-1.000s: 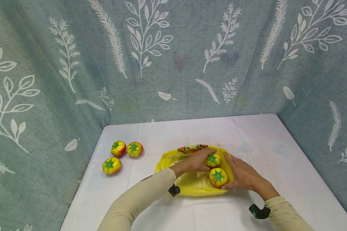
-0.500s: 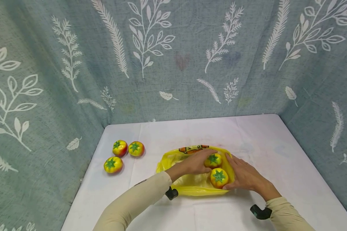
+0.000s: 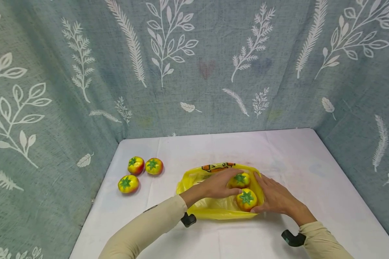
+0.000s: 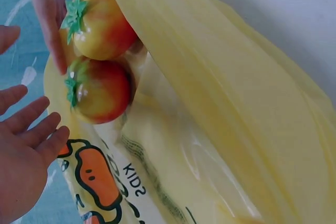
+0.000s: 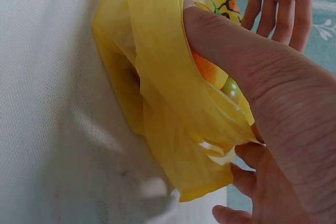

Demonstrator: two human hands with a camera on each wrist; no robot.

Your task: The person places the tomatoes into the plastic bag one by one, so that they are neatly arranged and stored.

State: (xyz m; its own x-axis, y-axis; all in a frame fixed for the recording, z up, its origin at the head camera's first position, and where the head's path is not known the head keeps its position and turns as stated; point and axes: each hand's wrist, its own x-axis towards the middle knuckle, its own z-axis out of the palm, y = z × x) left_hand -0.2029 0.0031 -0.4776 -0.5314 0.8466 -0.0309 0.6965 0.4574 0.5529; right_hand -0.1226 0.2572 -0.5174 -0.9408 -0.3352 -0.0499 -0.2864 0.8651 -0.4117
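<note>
Two yellow-and-red tomatoes with green star-shaped tops, one farther [image 3: 241, 180] and one nearer [image 3: 246, 200], sit inside the right end of a yellow plastic bag [image 3: 210, 215]. My left hand [image 3: 218, 185] reaches over the bag's opening beside the farther tomato. In the left wrist view its fingers [image 4: 34, 114] are spread, apart from the tomatoes. My right hand [image 3: 275, 196] holds the bag's right end. Its thumb [image 5: 226, 38] lies over the rim, with the other fingers [image 5: 244, 179] on the outside of the bag.
Three more tomatoes, at the back left [image 3: 136, 165], beside it [image 3: 154, 166] and in front [image 3: 128, 184], lie on the white tablecloth [image 3: 181, 147]. A grey-green leaf-patterned curtain [image 3: 207, 108] encloses the back and sides.
The left hand has drawn back slightly to the left, away from the farther tomato. The right hand and the bag hold their place, while the head view has shifted a little.
</note>
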